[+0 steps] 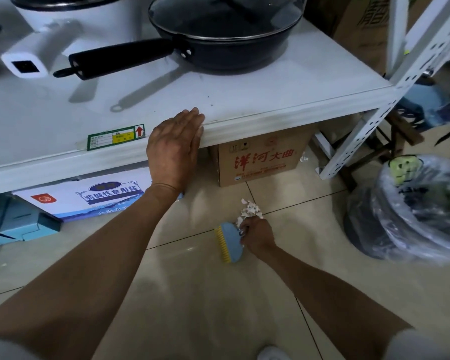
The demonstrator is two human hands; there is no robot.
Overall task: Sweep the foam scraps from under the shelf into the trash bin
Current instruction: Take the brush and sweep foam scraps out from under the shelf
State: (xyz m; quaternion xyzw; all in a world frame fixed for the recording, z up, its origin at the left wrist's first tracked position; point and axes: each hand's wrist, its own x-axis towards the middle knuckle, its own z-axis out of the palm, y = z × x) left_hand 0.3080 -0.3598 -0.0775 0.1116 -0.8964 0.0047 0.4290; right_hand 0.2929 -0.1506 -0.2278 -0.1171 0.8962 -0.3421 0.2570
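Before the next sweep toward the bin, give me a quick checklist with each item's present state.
1. Right hand grips the blue brush: ok.
2. Foam scraps gathered in a pile on the floor tiles, out from under the shelf: ok.
3. Left hand rests flat on the shelf edge for support: ok.
4. Floor between pile and trash bin free of obstacles: ok.
5. Bin open, lined with a bag: ok.
6. No scraps left under the shelf: not ok, some white bits lie beside the brown carton.

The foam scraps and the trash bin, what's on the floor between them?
Bare tile; the head view shows nothing between the foam scraps and the trash bin.
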